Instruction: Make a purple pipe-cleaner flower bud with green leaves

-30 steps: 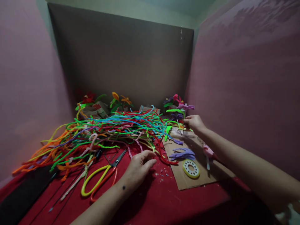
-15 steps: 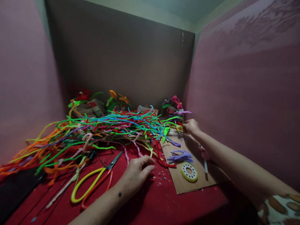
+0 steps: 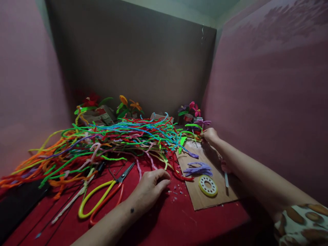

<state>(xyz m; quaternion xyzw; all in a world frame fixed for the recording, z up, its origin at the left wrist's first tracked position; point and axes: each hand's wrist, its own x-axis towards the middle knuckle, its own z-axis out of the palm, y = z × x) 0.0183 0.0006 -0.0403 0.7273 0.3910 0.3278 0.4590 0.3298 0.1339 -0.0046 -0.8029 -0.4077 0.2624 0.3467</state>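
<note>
My left hand (image 3: 151,186) rests on the red tablecloth (image 3: 179,225), fingers loosely bent, thumb apart from the forefinger and nothing held. To its left lie scissors (image 3: 99,200) with yellow and red handles. Farther off at the right, my right hand (image 3: 210,136) is closed in a pinch on a thin pipe-cleaner stem topped by a purple flower (image 3: 203,123). Its fingertips are partly hidden. Nearer me, a cardboard sheet (image 3: 207,203) carries a bundle of purple pipe cleaners (image 3: 198,169) and a yellow-rimmed tape roll (image 3: 208,186).
A big tangled heap of coloured pipe cleaners (image 3: 123,136) spreads across the table's middle and left. Behind it stand orange flowers (image 3: 129,104), red flowers (image 3: 91,100) and pink flowers (image 3: 195,108). A white stick (image 3: 226,179) lies on the cardboard. Pink walls rise on both sides.
My right hand has shifted very slightly, and the purple flower above it has tilted. The left hand stays in place. The view has moved a little.
</note>
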